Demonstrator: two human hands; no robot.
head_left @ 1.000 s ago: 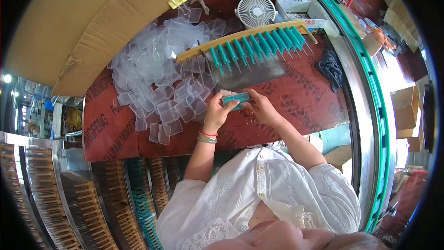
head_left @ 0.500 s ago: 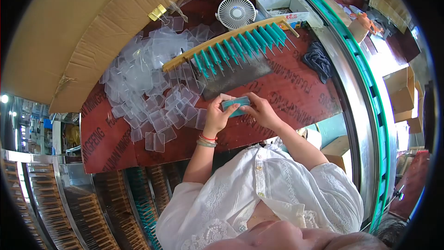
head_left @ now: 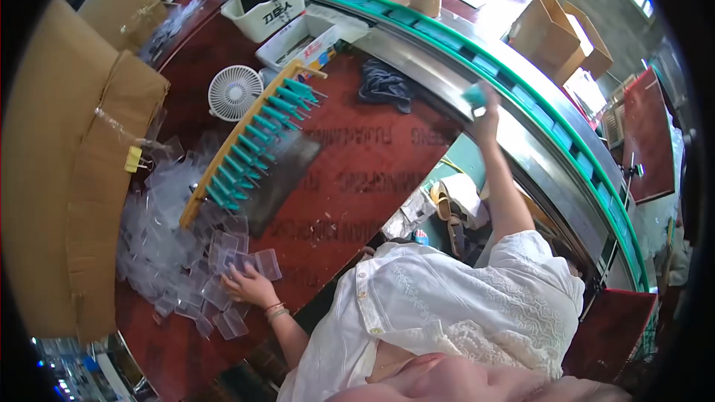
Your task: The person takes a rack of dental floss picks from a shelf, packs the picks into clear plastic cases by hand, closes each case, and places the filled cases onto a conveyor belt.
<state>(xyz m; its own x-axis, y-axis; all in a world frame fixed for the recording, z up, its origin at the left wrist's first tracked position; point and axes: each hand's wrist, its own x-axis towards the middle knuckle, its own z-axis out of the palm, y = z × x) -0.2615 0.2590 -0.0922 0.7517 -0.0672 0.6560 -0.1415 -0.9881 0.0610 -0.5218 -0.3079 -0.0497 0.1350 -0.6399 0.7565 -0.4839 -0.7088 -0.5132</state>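
Note:
My right hand (head_left: 487, 120) is raised beside the conveyor, its fingers closed on a small teal box (head_left: 474, 94), blurred a little by motion. My left hand (head_left: 252, 287) rests at the near edge of a pile of clear plastic boxes (head_left: 160, 234), its fingers apart and touching some of them. One clear plastic box (head_left: 267, 264) lies just beyond that hand. Above the pile stands a wooden rack (head_left: 231, 145) carrying a row of teal pieces (head_left: 257, 134) on thin metal pins.
A conveyor with green edges (head_left: 514, 97) curves along the right, with several teal boxes on it. A white fan (head_left: 235, 93), a white bin (head_left: 267, 11), a shallow box (head_left: 298, 41) and a dark cloth (head_left: 384, 85) sit on the red table (head_left: 357, 171). Cardboard (head_left: 97, 201) stands at left.
Both hands were together on the teal box over the table. My right hand has carried it toward the conveyor; my left hand has let go and moved to the clear boxes. The view has turned right.

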